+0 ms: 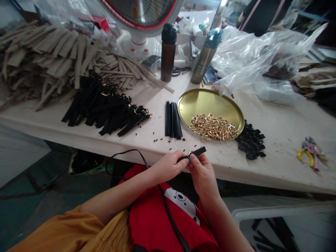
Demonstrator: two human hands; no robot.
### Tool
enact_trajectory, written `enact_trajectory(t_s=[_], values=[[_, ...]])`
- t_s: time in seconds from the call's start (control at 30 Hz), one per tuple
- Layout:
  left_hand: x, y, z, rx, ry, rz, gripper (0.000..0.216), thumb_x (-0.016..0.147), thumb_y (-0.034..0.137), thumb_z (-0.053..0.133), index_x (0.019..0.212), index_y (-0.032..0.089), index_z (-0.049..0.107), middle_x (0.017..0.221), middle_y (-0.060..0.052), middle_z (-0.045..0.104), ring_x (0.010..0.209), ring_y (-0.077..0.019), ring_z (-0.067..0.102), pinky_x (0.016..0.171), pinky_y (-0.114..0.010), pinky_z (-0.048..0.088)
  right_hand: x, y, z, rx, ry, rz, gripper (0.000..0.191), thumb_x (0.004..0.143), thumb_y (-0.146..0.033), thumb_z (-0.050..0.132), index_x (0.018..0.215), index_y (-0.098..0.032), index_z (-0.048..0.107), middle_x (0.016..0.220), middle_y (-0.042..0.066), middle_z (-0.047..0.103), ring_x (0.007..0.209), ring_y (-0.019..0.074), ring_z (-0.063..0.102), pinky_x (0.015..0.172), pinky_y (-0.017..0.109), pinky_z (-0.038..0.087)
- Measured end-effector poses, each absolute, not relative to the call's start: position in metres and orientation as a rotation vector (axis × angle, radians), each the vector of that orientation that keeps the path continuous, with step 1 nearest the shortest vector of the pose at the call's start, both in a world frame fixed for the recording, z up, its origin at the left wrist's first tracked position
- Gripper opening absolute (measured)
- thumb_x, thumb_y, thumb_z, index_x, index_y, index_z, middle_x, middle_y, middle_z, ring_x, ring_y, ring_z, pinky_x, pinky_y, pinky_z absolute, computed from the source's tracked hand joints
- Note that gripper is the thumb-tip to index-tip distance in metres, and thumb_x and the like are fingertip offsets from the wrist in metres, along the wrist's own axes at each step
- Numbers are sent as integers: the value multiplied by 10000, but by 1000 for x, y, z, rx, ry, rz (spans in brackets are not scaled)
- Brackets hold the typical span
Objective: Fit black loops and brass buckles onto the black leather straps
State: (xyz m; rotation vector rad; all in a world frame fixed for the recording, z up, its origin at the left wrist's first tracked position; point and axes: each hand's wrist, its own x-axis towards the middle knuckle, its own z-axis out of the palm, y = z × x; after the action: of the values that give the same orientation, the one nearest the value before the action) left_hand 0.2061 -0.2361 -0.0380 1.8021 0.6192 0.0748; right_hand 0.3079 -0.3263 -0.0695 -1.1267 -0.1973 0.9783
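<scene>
My left hand and my right hand meet at the table's front edge, both closed on a black strap. A small gold buckle shows on the strap between my fingertips. A long thin black strip loops down from beside my left forearm across the red apron. Just beyond my hands lie several flat black strips side by side. To their right is a round gold tray with a heap of gold buckles in it. A pile of small black pieces lies against the tray.
Black straps with gold fittings and grey-brown strips are heaped at the left. A fan, a dark bottle, a tilted bottle and plastic bags stand behind. Pliers lie at right.
</scene>
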Motion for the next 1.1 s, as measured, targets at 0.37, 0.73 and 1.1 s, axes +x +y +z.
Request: enact_trajectory(t_s=[0.37, 0.73, 1.1], values=[[205, -233, -50, 1505, 619, -2, 219, 807, 360, 410, 802, 153, 483, 602, 43, 501, 405, -38, 384, 402, -160, 300, 301, -336, -82, -1262, -329, 977, 154, 799, -352, 563, 801, -198, 564, 668, -33, 548, 570, 82, 479, 551, 204, 405], [206, -239, -54, 1677, 777, 98, 217, 781, 362, 431, 701, 165, 475, 576, 44, 501, 477, -71, 410, 450, -182, 294, 298, -335, -84, -1582, -625, 579, 145, 778, -310, 583, 862, -198, 548, 775, 4, 593, 712, 153, 548, 679, 291, 430], [215, -225, -50, 1766, 721, 149, 354, 782, 498, 436, 651, 169, 433, 541, 47, 462, 525, -93, 391, 482, -200, 271, 317, -327, -82, -1707, -910, 313, 49, 814, -254, 524, 799, -207, 529, 765, 9, 526, 720, 157, 509, 664, 286, 406]])
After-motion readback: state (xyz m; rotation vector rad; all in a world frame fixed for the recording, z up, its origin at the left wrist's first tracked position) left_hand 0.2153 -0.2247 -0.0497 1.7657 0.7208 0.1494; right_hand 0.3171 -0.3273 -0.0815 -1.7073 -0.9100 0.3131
